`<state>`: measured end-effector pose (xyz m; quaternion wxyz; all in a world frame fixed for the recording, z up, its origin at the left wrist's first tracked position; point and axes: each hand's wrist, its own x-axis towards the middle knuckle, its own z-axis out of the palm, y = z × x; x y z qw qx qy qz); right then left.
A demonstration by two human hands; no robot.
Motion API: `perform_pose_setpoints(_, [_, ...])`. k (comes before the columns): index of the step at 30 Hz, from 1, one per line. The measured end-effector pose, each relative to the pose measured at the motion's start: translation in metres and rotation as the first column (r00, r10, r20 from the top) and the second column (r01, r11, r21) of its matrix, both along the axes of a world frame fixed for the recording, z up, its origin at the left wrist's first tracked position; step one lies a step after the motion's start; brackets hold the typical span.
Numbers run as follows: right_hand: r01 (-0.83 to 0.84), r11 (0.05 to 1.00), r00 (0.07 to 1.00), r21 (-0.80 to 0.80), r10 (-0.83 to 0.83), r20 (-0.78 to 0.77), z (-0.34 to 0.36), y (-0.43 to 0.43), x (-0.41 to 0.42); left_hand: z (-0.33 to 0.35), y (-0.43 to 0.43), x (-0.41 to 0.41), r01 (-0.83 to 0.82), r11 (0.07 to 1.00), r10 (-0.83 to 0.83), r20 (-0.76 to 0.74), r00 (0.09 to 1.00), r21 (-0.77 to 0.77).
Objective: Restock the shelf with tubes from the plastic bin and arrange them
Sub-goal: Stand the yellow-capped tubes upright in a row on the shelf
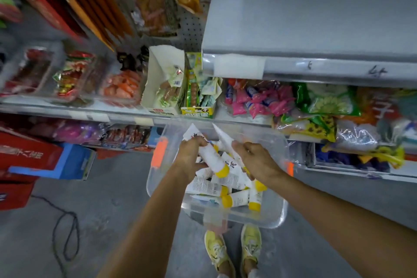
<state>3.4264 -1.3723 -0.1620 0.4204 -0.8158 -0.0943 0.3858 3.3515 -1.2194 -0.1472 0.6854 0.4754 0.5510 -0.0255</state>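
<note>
Two bare forearms reach forward from the lower edge into a clear bin [279, 214] held at about waist height above a pair of yellow shoes [216, 250]; what bears the bin cannot be told.

Left hand [191, 156]: fingers curled round a white tube [211, 154], crimped end up toward the shelving, yellow cap down toward the person.

Right hand [257, 160]: fingers closed on a second tube [222, 136], whose flat crimped end points up and away. Its cap end is hidden under the hand.

Both held tubes lie over the bin's middle, above the loose pile [209, 187] of like white tubes with yellow caps that fills the bin floor. These lie crossed at many angles. An orange latch [160, 151] shows on the bin's left wall.

The bin's far rim lies just in front of a stocked shelf edge. On that level, left to right: a torn white carton [162, 83], a yellow-green carton [196, 110], pink packets [259, 99], green bags [327, 99].

Above right, a grey shelf [316, 18] carries handwritten marks on its front strip.

On the floor [101, 198] at left: a red box [27, 156], a blue box [74, 162] beside it, and a looped black cable [65, 232].
</note>
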Motion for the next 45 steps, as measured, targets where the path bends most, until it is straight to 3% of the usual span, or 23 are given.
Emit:
perform_pose_setpoints(11, [-0.167, 0.951, 0.985, 0.262, 0.147, 0.092, 0.140, 0.008, -0.012, 0.135, 0.004, -0.026, 0.055, 0.993, -0.074, 0.190, 0.979, 0.106])
perform_pose_setpoints(16, [-0.189, 0.935, 0.980, 0.299, 0.159, 0.121, 0.212, 0.010, -0.006, 0.202, 0.006, -0.027, 0.059, 0.978, -0.124, 0.330, 0.936, 0.201])
perform_pose_setpoints(25, [-0.118, 0.869, 0.957, 0.481, -0.029, 0.288, 0.321, 0.005, -0.016, 0.304, 0.009, -0.029, 0.060, 0.814, -0.411, 0.502, 0.761, 0.577])
perform_pose_setpoints(30, [-0.057, 0.799, 0.953, 0.599, -0.135, 0.271, 0.364, 0.000, -0.003, 0.345, -0.001, -0.018, 0.029, 0.745, -0.477, 0.502, 0.721, 0.667])
perform_pose_setpoints(37, [-0.074, 0.723, 0.862, 0.687, -0.300, 0.409, 0.412, -0.029, 0.034, 0.392, -0.028, 0.014, -0.005, 0.699, -0.560, 0.551, 0.619, 0.715])
perform_pose_setpoints(41, [-0.052, 0.733, 0.772, 0.678, -0.401, 0.493, 0.435, -0.058, 0.072, 0.407, -0.047, 0.035, -0.007, 0.691, -0.583, 0.564, 0.585, 0.722])
perform_pose_setpoints(45, [0.011, 0.770, 0.741, 0.638, -0.434, 0.512, 0.454, -0.077, 0.124, 0.419, -0.067, 0.064, -0.039, 0.676, -0.585, 0.568, 0.579, 0.736])
